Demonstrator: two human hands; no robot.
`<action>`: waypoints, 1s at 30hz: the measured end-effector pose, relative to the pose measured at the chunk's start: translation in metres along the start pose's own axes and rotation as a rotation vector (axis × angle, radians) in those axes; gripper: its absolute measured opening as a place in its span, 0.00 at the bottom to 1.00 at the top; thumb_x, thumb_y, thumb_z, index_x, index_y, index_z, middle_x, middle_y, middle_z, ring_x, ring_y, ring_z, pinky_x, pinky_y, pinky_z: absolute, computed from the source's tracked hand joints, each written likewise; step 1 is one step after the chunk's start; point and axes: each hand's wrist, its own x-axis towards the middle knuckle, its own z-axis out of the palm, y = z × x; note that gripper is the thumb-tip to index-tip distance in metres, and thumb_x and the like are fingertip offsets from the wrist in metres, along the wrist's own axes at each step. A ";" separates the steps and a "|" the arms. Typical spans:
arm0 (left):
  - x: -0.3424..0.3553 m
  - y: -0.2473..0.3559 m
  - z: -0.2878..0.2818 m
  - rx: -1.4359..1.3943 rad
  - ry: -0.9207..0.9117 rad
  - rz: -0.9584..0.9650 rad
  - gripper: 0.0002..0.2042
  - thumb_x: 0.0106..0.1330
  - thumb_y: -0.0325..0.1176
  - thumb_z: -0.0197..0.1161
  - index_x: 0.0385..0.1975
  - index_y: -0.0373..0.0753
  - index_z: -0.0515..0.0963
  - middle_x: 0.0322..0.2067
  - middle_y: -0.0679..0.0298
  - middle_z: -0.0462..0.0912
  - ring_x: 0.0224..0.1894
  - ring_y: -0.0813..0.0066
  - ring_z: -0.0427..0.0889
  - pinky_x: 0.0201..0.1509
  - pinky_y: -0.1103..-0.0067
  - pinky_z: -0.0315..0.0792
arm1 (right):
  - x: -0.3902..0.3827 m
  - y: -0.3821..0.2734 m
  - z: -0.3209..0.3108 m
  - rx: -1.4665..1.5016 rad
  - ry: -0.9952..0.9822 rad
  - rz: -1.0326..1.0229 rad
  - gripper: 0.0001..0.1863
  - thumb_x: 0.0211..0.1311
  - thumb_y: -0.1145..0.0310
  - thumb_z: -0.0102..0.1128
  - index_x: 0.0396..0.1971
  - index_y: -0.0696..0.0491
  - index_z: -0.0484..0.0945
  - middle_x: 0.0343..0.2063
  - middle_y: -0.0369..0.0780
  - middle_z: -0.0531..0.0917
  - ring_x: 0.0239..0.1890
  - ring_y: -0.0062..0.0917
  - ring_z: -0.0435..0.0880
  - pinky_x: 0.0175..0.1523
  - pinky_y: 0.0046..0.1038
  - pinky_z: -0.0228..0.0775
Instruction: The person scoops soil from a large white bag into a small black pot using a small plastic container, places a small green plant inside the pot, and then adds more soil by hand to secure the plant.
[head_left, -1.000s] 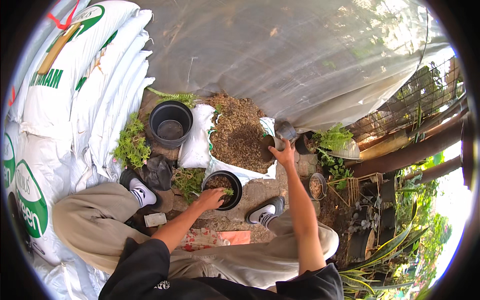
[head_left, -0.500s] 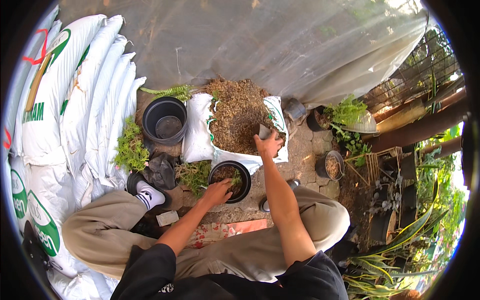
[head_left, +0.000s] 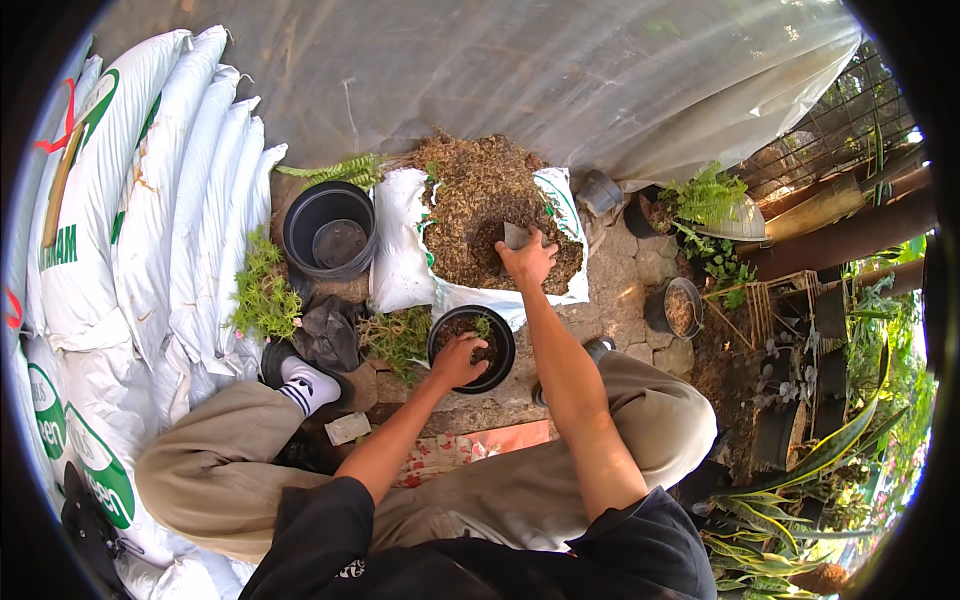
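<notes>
My right hand grips a small grey scoop-like piece, its exact kind unclear, pushed into the brown loose potting mix. That mix lies heaped on a white sack cut open across the top. Nearer to me, my left hand reaches over the rim of a round black pot. Its fingers close about the base of a small green plant there, though the fingertips are partly hidden. Some dark soil shows inside this pot.
A larger black pot stands left of the sack. Leafy green plants and a crumpled black bag lie near my left foot. White filled sacks are stacked at left. Small pots and ferns line the right.
My right hand has shifted left with the grey piece, deeper into the mix. My left hand stays at the pot by the plant. The whole view has shifted slightly.
</notes>
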 end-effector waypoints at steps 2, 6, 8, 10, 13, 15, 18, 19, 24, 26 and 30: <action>0.004 -0.001 0.002 -0.104 -0.053 -0.039 0.21 0.59 0.39 0.68 0.52 0.40 0.77 0.59 0.53 0.73 0.60 0.53 0.73 0.64 0.63 0.68 | 0.001 0.002 -0.001 0.037 -0.018 0.039 0.47 0.40 0.48 0.76 0.64 0.40 0.66 0.62 0.54 0.59 0.62 0.59 0.64 0.56 0.50 0.73; 0.011 -0.005 0.006 -0.216 -0.064 -0.001 0.21 0.59 0.39 0.68 0.50 0.36 0.79 0.57 0.51 0.76 0.59 0.54 0.75 0.62 0.64 0.70 | 0.008 0.008 0.001 0.087 -0.027 0.075 0.47 0.39 0.48 0.74 0.64 0.40 0.66 0.62 0.54 0.58 0.62 0.60 0.64 0.57 0.51 0.72; 0.013 -0.006 0.008 -0.254 -0.058 0.017 0.21 0.59 0.39 0.68 0.49 0.34 0.80 0.55 0.51 0.78 0.57 0.54 0.77 0.60 0.65 0.72 | 0.010 0.009 0.002 0.103 -0.033 0.077 0.47 0.39 0.47 0.74 0.64 0.41 0.66 0.63 0.55 0.58 0.61 0.60 0.64 0.57 0.52 0.71; 0.014 -0.008 0.008 -0.289 -0.049 0.026 0.21 0.59 0.40 0.69 0.48 0.33 0.81 0.53 0.51 0.79 0.56 0.55 0.78 0.57 0.66 0.74 | 0.011 0.008 0.002 0.115 -0.052 0.082 0.48 0.39 0.47 0.74 0.64 0.41 0.66 0.63 0.55 0.57 0.61 0.60 0.65 0.57 0.52 0.71; 0.014 -0.009 0.005 -0.334 -0.082 0.021 0.22 0.58 0.40 0.70 0.48 0.33 0.80 0.52 0.51 0.79 0.50 0.57 0.82 0.51 0.68 0.77 | 0.013 0.010 0.000 0.116 -0.067 0.084 0.48 0.38 0.47 0.74 0.65 0.42 0.66 0.63 0.56 0.57 0.61 0.61 0.65 0.58 0.52 0.70; 0.013 -0.009 0.002 -0.319 -0.083 0.016 0.21 0.59 0.40 0.69 0.48 0.32 0.80 0.52 0.50 0.80 0.46 0.58 0.83 0.48 0.69 0.78 | 0.016 0.013 -0.001 0.109 -0.075 0.071 0.48 0.38 0.46 0.74 0.64 0.43 0.66 0.63 0.56 0.57 0.61 0.60 0.65 0.58 0.52 0.70; 0.008 -0.018 -0.006 -0.265 -0.051 -0.006 0.20 0.60 0.39 0.69 0.48 0.32 0.81 0.50 0.50 0.80 0.41 0.58 0.85 0.46 0.69 0.78 | 0.014 0.008 -0.001 0.114 -0.102 0.055 0.48 0.38 0.46 0.74 0.64 0.43 0.67 0.63 0.56 0.58 0.61 0.59 0.67 0.59 0.51 0.70; 0.005 -0.022 -0.008 -0.242 -0.034 -0.017 0.20 0.60 0.39 0.68 0.47 0.33 0.81 0.50 0.50 0.80 0.40 0.57 0.85 0.45 0.68 0.77 | 0.012 0.005 0.000 0.119 -0.113 0.050 0.48 0.38 0.45 0.74 0.64 0.43 0.67 0.63 0.56 0.59 0.60 0.59 0.67 0.59 0.50 0.69; -0.007 0.008 -0.028 -0.130 -0.067 0.052 0.18 0.60 0.38 0.67 0.45 0.31 0.81 0.52 0.50 0.79 0.45 0.53 0.83 0.50 0.66 0.76 | 0.016 0.014 -0.007 0.119 -0.113 0.060 0.48 0.37 0.45 0.73 0.64 0.43 0.68 0.62 0.56 0.61 0.60 0.56 0.69 0.60 0.47 0.69; -0.009 0.002 -0.026 -0.078 -0.040 0.088 0.19 0.60 0.38 0.67 0.46 0.31 0.81 0.55 0.50 0.78 0.43 0.54 0.84 0.48 0.66 0.76 | 0.015 0.011 -0.004 0.135 -0.117 0.052 0.48 0.37 0.45 0.72 0.64 0.44 0.68 0.62 0.57 0.61 0.59 0.56 0.70 0.60 0.46 0.69; -0.009 -0.006 -0.017 0.013 -0.010 0.125 0.20 0.62 0.38 0.66 0.48 0.30 0.79 0.58 0.49 0.75 0.36 0.58 0.86 0.45 0.66 0.78 | 0.025 0.022 0.011 0.190 -0.090 0.076 0.48 0.37 0.45 0.73 0.63 0.44 0.68 0.63 0.56 0.59 0.57 0.53 0.72 0.53 0.45 0.75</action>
